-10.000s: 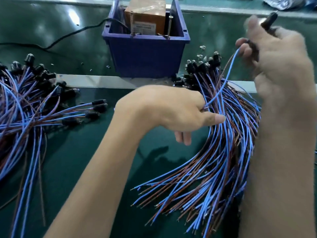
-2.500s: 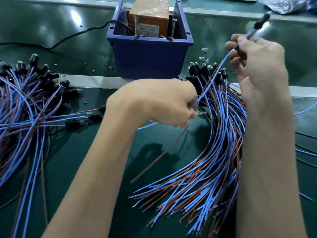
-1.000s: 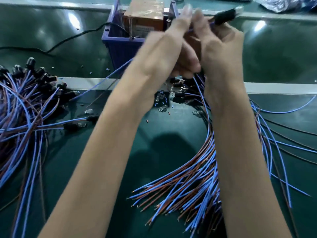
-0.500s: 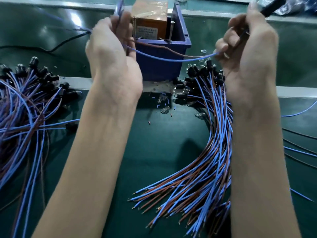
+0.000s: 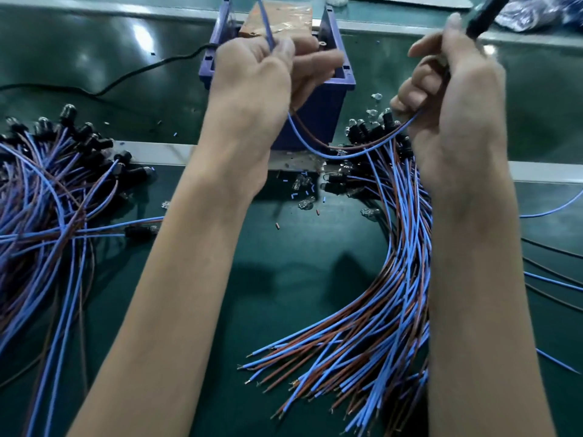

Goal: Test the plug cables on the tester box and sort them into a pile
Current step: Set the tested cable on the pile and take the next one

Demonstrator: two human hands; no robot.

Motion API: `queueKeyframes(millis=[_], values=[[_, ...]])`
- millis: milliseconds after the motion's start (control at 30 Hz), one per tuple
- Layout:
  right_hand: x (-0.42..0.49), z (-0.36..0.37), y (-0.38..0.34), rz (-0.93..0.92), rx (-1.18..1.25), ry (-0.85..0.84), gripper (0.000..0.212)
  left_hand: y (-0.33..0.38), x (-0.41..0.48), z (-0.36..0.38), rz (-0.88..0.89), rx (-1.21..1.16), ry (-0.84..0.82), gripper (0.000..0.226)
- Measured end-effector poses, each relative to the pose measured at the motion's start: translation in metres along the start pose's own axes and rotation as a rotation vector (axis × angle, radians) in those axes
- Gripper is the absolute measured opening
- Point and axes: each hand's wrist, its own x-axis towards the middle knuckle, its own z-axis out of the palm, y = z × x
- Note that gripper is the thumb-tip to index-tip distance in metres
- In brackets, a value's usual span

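Note:
One plug cable (image 5: 344, 152), a blue and a brown wire with a black plug, hangs in a slack loop between my hands. My left hand (image 5: 252, 80) pinches its free wire ends right over the tester box (image 5: 280, 17), an orange-brown block inside a blue bin (image 5: 318, 115). My right hand (image 5: 448, 99) is raised at the right, fist closed around the cable's black plug (image 5: 482, 14), which sticks out above my fingers. A pile of like cables (image 5: 388, 304) lies under my right forearm. Another pile (image 5: 47, 209) lies at the left.
A black power cord (image 5: 104, 86) runs left from the bin across the green mat. Small clear bulbs (image 5: 304, 201) and bits of wire sheath lie scattered in front of the bin. A pale metal strip (image 5: 154, 151) crosses the table. A few loose wires (image 5: 555, 282) lie at right.
My left hand has moved right and now sits over the blue bin with the wire ends. The cable between my hands has gone from nearly taut to a sagging loop.

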Motion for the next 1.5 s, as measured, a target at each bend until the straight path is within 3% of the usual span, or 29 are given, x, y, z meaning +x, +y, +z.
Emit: queueKeyframes(millis=[267,600,767,900,1033,1133,1500], values=[[-0.007,0.001,0.011,0.063,-0.386,-0.152,0.017,-0.012,-0.001,0.015,-0.124,0.196,-0.212,0.022],[-0.006,0.001,0.019,0.104,-0.449,-0.284,0.008,-0.016,0.0,0.004,-0.124,0.404,-0.258,0.024],[-0.006,0.006,0.019,0.105,-0.435,-0.247,0.021,-0.016,0.002,-0.001,-0.046,0.306,-0.201,0.014],[-0.003,0.009,0.018,0.195,-0.354,-0.148,0.025,-0.016,0.008,-0.006,-0.001,0.263,-0.042,0.012],[-0.001,0.009,0.018,0.177,-0.283,-0.073,0.023,-0.017,0.013,-0.017,0.125,0.343,0.072,0.046],[0.003,0.006,0.021,0.149,-0.26,-0.016,0.021,-0.016,0.016,-0.025,0.172,0.415,0.168,0.043],[0.003,0.003,0.029,0.13,-0.363,-0.023,0.023,-0.018,0.019,-0.041,0.019,0.745,0.279,0.031]])
